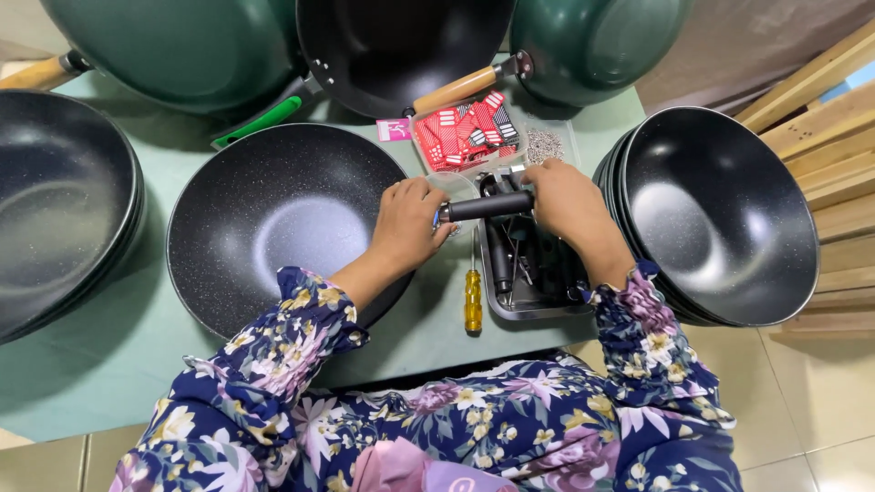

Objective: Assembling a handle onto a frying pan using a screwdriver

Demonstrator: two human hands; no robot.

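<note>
Pan handle (488, 206), black, straight: we hold it level between both hands at the rim of the speckled black wok (283, 223), right hand (567, 202) closed round its far end, left hand (407, 226) pinching the near end against the rim; yellow-handled screwdriver (472, 297) just below, metal tray (529, 273) of spare handles beside, for easy reach

clear tub (467, 137) of red, black packets | pink label (394, 129) just left, table's far side
</note>
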